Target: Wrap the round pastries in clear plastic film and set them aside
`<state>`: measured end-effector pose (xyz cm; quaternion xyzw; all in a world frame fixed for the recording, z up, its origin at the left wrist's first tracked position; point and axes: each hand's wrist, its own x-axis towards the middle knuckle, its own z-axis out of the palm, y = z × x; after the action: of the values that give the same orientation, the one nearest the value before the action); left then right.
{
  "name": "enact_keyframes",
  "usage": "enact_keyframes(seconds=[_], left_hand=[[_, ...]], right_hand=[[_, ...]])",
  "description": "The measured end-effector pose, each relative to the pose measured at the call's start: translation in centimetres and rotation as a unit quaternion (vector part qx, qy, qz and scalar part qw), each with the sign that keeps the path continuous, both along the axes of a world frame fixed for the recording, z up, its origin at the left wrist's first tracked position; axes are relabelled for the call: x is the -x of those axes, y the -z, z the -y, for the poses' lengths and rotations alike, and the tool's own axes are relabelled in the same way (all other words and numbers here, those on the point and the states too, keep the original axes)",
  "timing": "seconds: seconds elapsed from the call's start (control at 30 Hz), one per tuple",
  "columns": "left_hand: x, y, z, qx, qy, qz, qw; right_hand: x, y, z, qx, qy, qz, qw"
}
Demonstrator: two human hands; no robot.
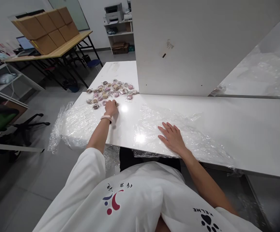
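Small round pieces in clear wrappers (115,94), pink, yellow and brown, lie scattered at the far left of the white table (227,129); they look like wrapped sweets. My left hand (111,107) is at their near edge, its fingers curled together. A brownish bit of a wrapped piece shows by the fingertips, mostly hidden by the hand. A sheet of clear bubble wrap (198,138) is spread over the table's right part. On it my right hand (172,138) lies flat with the fingers spread, holding nothing.
More bubble wrap (74,124) covers the left corner and hangs over the edge. A tall white panel (174,48) rises behind the table. Brown cardboard boxes (48,29) are stacked on a wooden desk beyond. An office chair (21,125) stands at the left.
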<state>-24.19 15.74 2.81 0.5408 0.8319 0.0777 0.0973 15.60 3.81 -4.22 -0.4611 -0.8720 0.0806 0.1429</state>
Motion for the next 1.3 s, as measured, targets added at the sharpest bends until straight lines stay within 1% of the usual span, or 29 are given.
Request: enact_keyframes(seconds=[0.07, 0.17, 0.2, 0.27, 0.33, 0.4, 0.47, 0.57, 0.63, 0.7, 0.77, 0.8, 0.87, 0.93, 0.97, 1.0, 1.03, 1.1, 1.13, 1.2, 1.23, 1.3], left_hand=[[-0.1, 0.2, -0.7, -0.011, -0.004, 0.004, 1.000], [-2.1, 0.5, -2.3, -0.068, -0.017, 0.012, 0.997], [-3.0, 0.6, -3.0, -0.092, -0.014, 0.017, 0.996], [-5.0, 1.1, -4.3, -0.116, 0.025, 0.028, 0.993], [-6.8, 1.7, -5.6, -0.095, 0.088, 0.021, 0.991], [-8.0, 2.1, -6.6, -0.070, 0.127, 0.002, 0.989], [-8.7, 2.1, -7.4, -0.058, 0.121, -0.005, 0.991], [-8.7, 1.5, -8.3, -0.034, 0.104, 0.017, 0.994], [-8.4, 0.8, -8.3, -0.007, 0.122, 0.039, 0.992], [-8.2, -0.1, -7.7, 0.018, 0.150, 0.062, 0.987], [-8.4, -1.1, -6.2, 0.027, 0.168, 0.085, 0.982], [-8.8, -1.6, -5.0, 0.017, 0.174, 0.100, 0.979], [-10.6, -2.6, -1.8, -0.033, 0.198, 0.142, 0.969], [-13.6, -3.0, 2.6, -0.111, 0.257, 0.182, 0.943], [-15.4, -2.7, 5.1, -0.141, 0.298, 0.191, 0.924], [-17.5, -2.2, 7.5, -0.155, 0.338, 0.192, 0.908], [-19.5, -1.4, 9.8, -0.159, 0.368, 0.182, 0.898], [-23.3, 0.7, 13.5, -0.152, 0.403, 0.143, 0.891], [-24.8, 1.9, 14.8, -0.136, 0.429, 0.116, 0.885], [-26.6, 3.6, 16.2, -0.113, 0.450, 0.082, 0.882], [-26.8, 4.1, 16.6, -0.106, 0.453, 0.076, 0.882], [-25.9, 4.3, 17.1, -0.100, 0.449, 0.082, 0.884]], right_hand=[[0.1, 0.2, 0.0, -0.002, 0.003, -0.004, 1.000], [0.2, 0.4, -0.1, 0.001, 0.004, -0.010, 1.000], [0.1, 0.4, -0.1, 0.002, 0.005, -0.011, 1.000], [0.1, 0.4, -0.2, 0.001, 0.009, -0.010, 1.000], [0.1, 0.2, -0.2, 0.000, 0.009, -0.005, 1.000], [0.0, 0.1, -0.1, -0.001, 0.002, 0.002, 1.000], [0.0, 0.0, -0.1, 0.000, -0.009, 0.009, 1.000], [-0.2, 0.1, -0.2, 0.006, -0.022, 0.013, 1.000], [-0.2, 0.1, -0.3, 0.013, -0.023, 0.007, 1.000], [-0.1, 0.1, -0.4, 0.025, -0.019, -0.006, 0.999], [-0.1, -0.1, -0.5, 0.040, -0.009, -0.027, 0.999], [-0.1, -0.3, -0.5, 0.050, -0.004, -0.042, 0.998], [-0.2, -0.7, -0.4, 0.076, 0.016, -0.088, 0.993], [-0.5, -0.9, -0.4, 0.106, 0.053, -0.175, 0.978], [-0.6, -1.0, -0.4, 0.115, 0.078, -0.232, 0.963], [-0.8, -0.9, -0.4, 0.120, 0.102, -0.289, 0.944], [-1.0, -0.8, -0.5, 0.121, 0.123, -0.341, 0.924], [-1.2, -0.5, -0.8, 0.116, 0.146, -0.408, 0.894], [-1.3, -0.4, -0.9, 0.113, 0.152, -0.424, 0.886], [-1.4, -0.6, -0.7, 0.095, 0.168, -0.434, 0.880], [-1.4, -0.9, -0.4, 0.077, 0.182, -0.430, 0.881], [-1.5, -1.8, 1.0, 0.021, 0.215, -0.397, 0.892]])
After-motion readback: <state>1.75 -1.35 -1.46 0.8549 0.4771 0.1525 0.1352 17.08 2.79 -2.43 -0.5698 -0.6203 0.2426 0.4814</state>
